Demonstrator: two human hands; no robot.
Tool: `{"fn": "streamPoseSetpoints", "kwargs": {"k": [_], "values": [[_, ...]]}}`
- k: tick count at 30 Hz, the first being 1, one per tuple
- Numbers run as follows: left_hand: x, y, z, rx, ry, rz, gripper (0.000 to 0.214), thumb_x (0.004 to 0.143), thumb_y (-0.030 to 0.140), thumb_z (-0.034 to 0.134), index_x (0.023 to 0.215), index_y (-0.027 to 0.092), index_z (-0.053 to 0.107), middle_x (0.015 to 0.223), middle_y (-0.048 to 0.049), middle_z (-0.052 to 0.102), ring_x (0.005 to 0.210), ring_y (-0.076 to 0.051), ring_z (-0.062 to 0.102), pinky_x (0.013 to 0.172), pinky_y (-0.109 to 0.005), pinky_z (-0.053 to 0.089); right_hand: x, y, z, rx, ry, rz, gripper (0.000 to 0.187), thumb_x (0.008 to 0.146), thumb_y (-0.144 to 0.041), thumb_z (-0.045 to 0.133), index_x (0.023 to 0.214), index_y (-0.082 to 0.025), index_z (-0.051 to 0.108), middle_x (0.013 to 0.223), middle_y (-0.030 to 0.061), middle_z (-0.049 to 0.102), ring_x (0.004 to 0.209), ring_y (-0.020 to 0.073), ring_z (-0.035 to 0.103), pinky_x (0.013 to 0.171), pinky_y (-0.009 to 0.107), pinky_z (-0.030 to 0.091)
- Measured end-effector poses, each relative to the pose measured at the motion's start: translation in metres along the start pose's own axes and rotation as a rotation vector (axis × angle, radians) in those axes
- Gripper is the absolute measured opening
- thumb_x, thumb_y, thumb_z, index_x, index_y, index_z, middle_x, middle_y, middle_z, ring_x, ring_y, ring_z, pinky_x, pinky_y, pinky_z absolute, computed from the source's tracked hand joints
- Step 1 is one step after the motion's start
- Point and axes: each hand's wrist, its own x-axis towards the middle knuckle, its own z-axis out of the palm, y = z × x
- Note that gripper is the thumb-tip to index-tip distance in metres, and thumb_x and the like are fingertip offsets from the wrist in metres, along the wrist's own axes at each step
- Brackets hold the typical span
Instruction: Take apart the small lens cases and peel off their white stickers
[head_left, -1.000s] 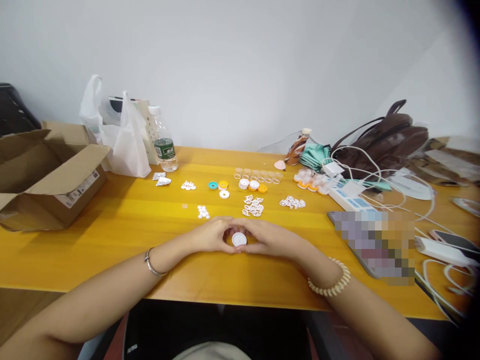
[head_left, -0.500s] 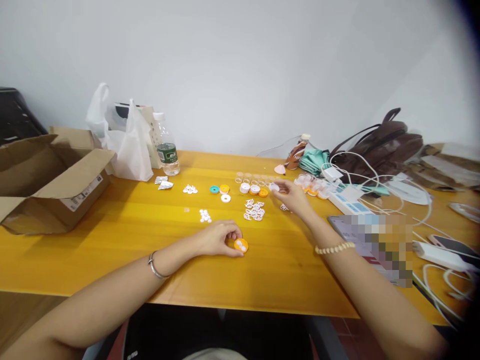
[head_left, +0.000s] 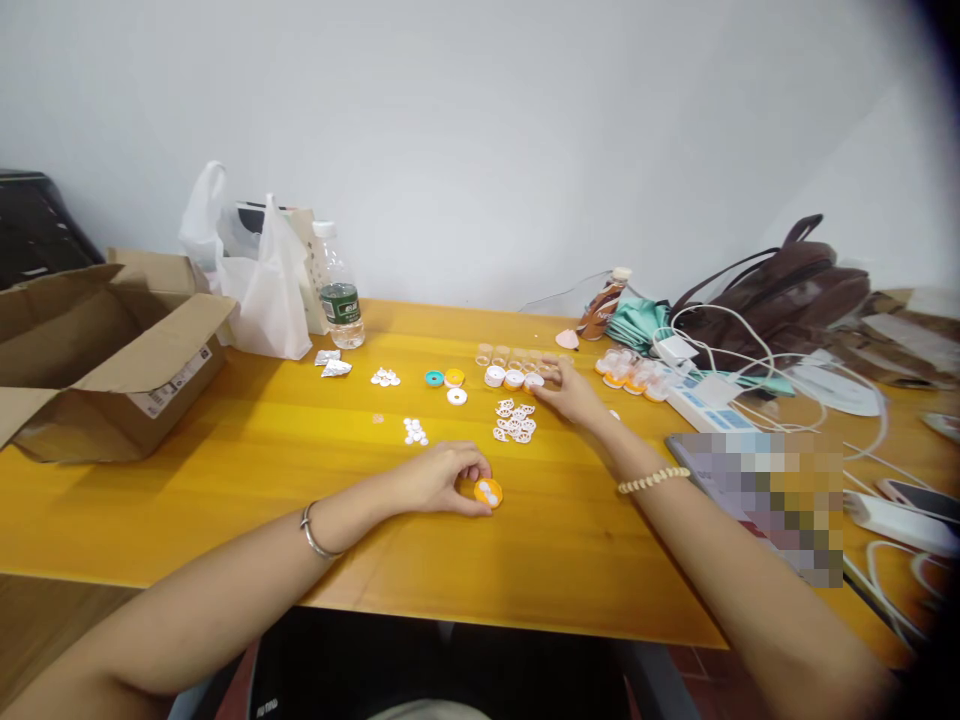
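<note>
Brown bottle (head_left: 600, 308), right of centre by the table's (head_left: 150, 520) far edge: "NE" readable, rest unclear. Clear bottle (head_left: 342, 325), far edge, left: characters on green label (head_left: 342, 303), too small. Carton (head_left: 90, 425), left end: printed white label (head_left: 171, 384), illegible. Tablet screen (head_left: 765, 500), near right corner: pixelated.

Open: near tabletop (head_left: 570, 560) | obstacles: spoked parts (head_left: 515, 424) centre; cardboard box (head_left: 97, 425) left; power strip (head_left: 703, 406) right
</note>
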Motion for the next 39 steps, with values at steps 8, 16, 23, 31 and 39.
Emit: {"fn": "streamPoseSetpoints", "kwargs": {"k": [8, 16, 23, 31, 39], "values": [[0.000, 0.002, -0.001, 0.023, -0.012, -0.003, 0.030, 0.068, 0.035, 0.068, 0.088, 0.017, 0.057, 0.078, -0.0002, 0.052, 0.070, -0.012, 0.048, 0.066, -0.022, 0.039, -0.021, -0.031, -0.003, 0.051, 0.257, -0.084, 0.030, 0.078, -0.039, 0.054, 0.099, -0.018, 0.054, 0.107, 0.0105, 0.060, 0.100, 0.0220, 0.056, 0.091, 0.040, 0.042], [0.000, 0.006, -0.005, 0.081, -0.057, 0.057, 0.029, 0.069, 0.033, 0.066, 0.092, 0.017, 0.057, 0.083, -0.0018, 0.053, 0.076, -0.014, 0.048, 0.071, -0.024, 0.039, -0.097, -0.096, 0.006, 0.093, -0.554, -0.261, 0.033, 0.071, -0.046, 0.065, 0.085, -0.019, 0.052, 0.073, -0.0010, 0.053, 0.066, 0.0125, 0.047, 0.059, 0.024, 0.039], [-0.003, 0.004, -0.013, -0.030, -0.099, 0.015, 0.038, 0.071, 0.036, 0.067, 0.102, 0.018, 0.055, 0.090, -0.0029, 0.059, 0.080, -0.015, 0.054, 0.071, -0.024, 0.041, -0.109, -0.096, 0.021, -0.050, -0.567, -0.224, 0.047, 0.062, -0.053, 0.070, 0.085, -0.019, 0.047, 0.076, -0.0013, 0.049, 0.065, 0.0129, 0.044, 0.058, 0.024, 0.036], [-0.002, 0.005, -0.012, -0.019, -0.100, 0.138, 0.018, 0.087, 0.025, 0.048, 0.098, 0.017, 0.060, 0.099, -0.0072, 0.059, 0.087, -0.015, 0.056, 0.080, -0.026, 0.042, -0.104, -0.091, 0.020, -0.017, -0.615, -0.311, 0.037, 0.071, -0.048, 0.065, 0.082, -0.019, 0.046, 0.073, -0.0032, 0.044, 0.064, 0.0108, 0.040, 0.058, 0.023, 0.034], [-0.002, 0.010, -0.009, 0.001, -0.101, 0.056, 0.013, 0.086, 0.024, 0.049, 0.094, 0.016, 0.055, 0.091, -0.0056, 0.061, 0.080, -0.014, 0.055, 0.076, -0.026, 0.043, -0.102, -0.091, 0.018, 0.002, -0.658, -0.335, 0.030, 0.075, -0.042, 0.064, 0.085, -0.018, 0.048, 0.075, -0.0023, 0.045, 0.066, 0.0109, 0.039, 0.060, 0.023, 0.035]]}}
